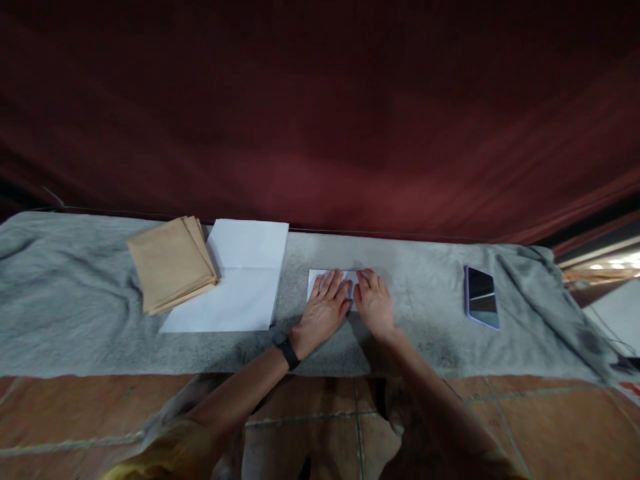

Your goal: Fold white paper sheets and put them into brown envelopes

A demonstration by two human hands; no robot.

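Paper under both hands: small white piece [313,283], looks folded, lying flat on grey cloth [425,293] directly beneath the fingers. Left hand [324,310] is palm down, fingers a bit fanned, tips near the far edge; right hand [373,305] is palm down at the paper's right end, fingers close together. Can't tell whether the right thumb and fingertips pinch an edge or just press; layers and fold line are hidden under the hands. Step reads as pressing or squaring a fold, my judgement. To do it well: let the left hand be the clamp, light even pressure, no sideways push. Line up edges and corners first, then run a right fingertip along the fold from the middle outward, one firm pass. Cloth is soft and shows wrinkles well out to both sides of the hands, so it'll likely give under pressure and blur the crease; pull it taut under the paper, or finish the crease with a fingernail. Loose white sheets [250,283] sit just left of the left hand, with a crease line across them; brown paper stack [170,263] overlaps their left side, farther out. Leave room there so the left elbow or wristband [286,351] doesn't drag a sheet. Phone [482,298] is well right of the right hand, out of the working path.
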